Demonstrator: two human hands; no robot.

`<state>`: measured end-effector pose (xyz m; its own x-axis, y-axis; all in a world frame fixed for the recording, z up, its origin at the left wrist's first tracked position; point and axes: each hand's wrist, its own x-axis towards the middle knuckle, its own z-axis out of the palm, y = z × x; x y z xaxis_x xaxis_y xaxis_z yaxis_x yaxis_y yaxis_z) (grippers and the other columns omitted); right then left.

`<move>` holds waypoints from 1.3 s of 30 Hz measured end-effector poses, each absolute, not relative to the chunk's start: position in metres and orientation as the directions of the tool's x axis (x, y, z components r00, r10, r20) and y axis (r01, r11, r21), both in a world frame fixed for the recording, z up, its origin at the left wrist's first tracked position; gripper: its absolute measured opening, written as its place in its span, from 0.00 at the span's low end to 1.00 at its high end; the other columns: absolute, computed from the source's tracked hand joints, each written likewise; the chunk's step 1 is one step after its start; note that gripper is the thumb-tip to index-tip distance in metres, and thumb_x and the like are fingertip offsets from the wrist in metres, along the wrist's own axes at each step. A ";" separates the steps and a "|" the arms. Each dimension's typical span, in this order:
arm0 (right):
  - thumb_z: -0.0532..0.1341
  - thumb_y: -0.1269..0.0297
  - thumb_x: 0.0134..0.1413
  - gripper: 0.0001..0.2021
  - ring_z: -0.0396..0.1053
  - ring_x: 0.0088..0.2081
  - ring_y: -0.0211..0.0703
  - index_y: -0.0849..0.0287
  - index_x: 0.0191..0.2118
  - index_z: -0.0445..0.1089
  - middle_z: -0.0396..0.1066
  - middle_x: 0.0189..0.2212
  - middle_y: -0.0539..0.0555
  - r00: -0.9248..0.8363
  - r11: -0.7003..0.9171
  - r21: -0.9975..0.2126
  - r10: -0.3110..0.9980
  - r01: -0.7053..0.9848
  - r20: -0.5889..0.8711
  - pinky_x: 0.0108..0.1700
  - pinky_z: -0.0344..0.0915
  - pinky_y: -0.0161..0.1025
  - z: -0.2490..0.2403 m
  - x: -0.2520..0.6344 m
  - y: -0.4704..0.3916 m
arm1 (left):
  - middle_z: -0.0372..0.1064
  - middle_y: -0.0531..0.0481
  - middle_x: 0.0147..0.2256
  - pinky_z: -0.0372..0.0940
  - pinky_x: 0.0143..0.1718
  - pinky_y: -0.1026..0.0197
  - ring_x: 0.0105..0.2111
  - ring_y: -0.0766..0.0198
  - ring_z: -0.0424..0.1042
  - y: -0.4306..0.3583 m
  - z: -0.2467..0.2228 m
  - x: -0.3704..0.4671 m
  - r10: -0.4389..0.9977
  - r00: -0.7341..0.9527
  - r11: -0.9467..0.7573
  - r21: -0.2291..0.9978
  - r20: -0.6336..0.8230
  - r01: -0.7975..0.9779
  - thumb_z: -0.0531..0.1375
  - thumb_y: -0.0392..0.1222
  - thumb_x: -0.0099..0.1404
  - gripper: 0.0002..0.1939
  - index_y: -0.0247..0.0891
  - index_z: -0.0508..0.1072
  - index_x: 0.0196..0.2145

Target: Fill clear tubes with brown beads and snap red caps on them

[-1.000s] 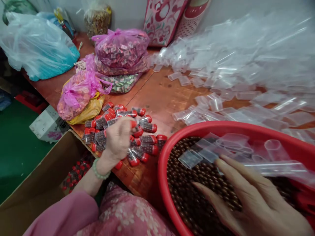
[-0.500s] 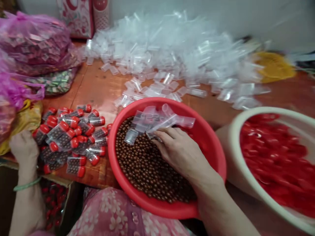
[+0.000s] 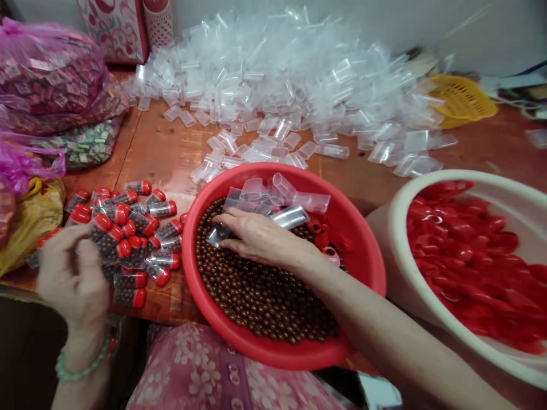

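Note:
My right hand [image 3: 260,236] reaches into the red basin [image 3: 376,267], its thumb and fingers closed on a clear plastic tube [image 3: 216,235] just above the brown beads [image 3: 256,302]. Behind it, more clear tubes [image 3: 252,189] rest on the beads. My left hand [image 3: 77,276], a little blurred, is raised at the near left beside the pile of bead-filled tubes with red caps [image 3: 128,282]. Its fingers are loosely curled, apart from the thumb, and nothing shows between them.
A cream tub [image 3: 405,228] of red plastic caps [image 3: 470,245] stands at the right. Loose clear tubes [image 3: 277,74] are heaped along the wall near a yellow basket [image 3: 464,99]. Pink bags [image 3: 51,74] of small packets and a yellow bag [image 3: 36,219] sit at the left.
My left hand has moved right and nearer from the yellow bag's edge. My right hand has shifted left across the basin to the tube at its left side. The view has shifted slightly.

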<state>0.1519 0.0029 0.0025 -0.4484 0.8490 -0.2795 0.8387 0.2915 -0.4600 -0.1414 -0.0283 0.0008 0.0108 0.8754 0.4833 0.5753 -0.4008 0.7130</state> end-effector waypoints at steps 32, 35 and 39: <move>0.66 0.67 0.53 0.15 0.71 0.30 0.40 0.62 0.46 0.67 0.64 0.46 0.59 -0.696 0.639 -0.280 0.629 0.717 -0.346 0.29 0.65 0.37 0.003 0.156 0.006 | 0.76 0.44 0.42 0.67 0.50 0.48 0.48 0.58 0.72 -0.035 -0.039 -0.041 0.781 0.328 -0.619 0.728 0.531 0.294 0.50 0.25 0.62 0.19 0.39 0.70 0.46; 0.56 0.75 0.58 0.08 0.66 0.23 0.38 0.62 0.42 0.69 0.67 0.39 0.59 -0.672 0.700 -0.024 0.675 0.713 -0.305 0.22 0.54 0.37 0.003 0.149 0.007 | 0.76 0.44 0.42 0.67 0.51 0.48 0.48 0.58 0.71 -0.035 -0.039 -0.040 0.788 0.330 -0.608 0.739 0.519 0.289 0.50 0.25 0.61 0.19 0.39 0.70 0.46; 0.49 0.83 0.55 0.15 0.67 0.28 0.44 0.63 0.34 0.71 0.68 0.30 0.59 -0.681 0.717 0.132 0.694 0.684 -0.234 0.23 0.53 0.38 -0.004 0.132 -0.001 | 0.76 0.45 0.41 0.67 0.52 0.49 0.48 0.59 0.71 -0.034 -0.040 -0.040 0.779 0.334 -0.620 0.730 0.531 0.287 0.50 0.24 0.60 0.19 0.38 0.70 0.45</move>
<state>0.1320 -0.0013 -0.0038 -0.6812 0.6936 -0.2342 0.6844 0.7169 0.1324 -0.0399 -0.0340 -0.0400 0.3342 0.7789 0.5307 0.2873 -0.6205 0.7297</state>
